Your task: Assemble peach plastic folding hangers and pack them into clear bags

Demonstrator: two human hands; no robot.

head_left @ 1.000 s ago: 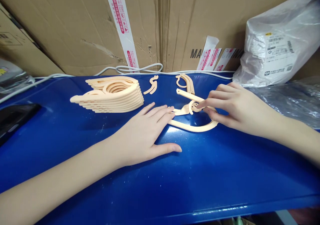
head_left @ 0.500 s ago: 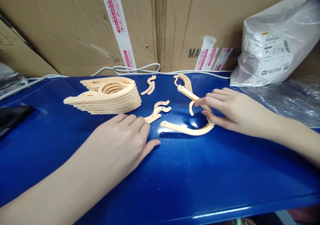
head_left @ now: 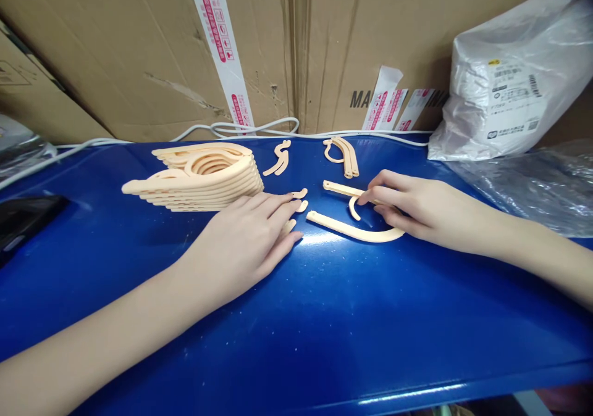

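Right of centre on the glossy blue tabletop [head_left: 296,342], see the cream, bent, plastic-looking hanger frame [head_left: 361,236] with slim curved cream hook [head_left: 353,209], held near that hook by curled fingers of the bare right hand [head_left: 417,203]. Looks light, stiff, slightly slippery, perhaps fragile at the hook; best taken by the broad bend. Farther left, find the bare left hand [head_left: 252,234], stretched over small, round-tipped, cream plastic-looking pieces [head_left: 302,206]; cannot tell whether gripping. Beyond, note the layered cream plastic-looking stack [head_left: 222,184]

Blue table [head_left: 393,323] is passable front right; stacked hangers [head_left: 217,187] and perhaps a phone [head_left: 32,220] obstruct left.
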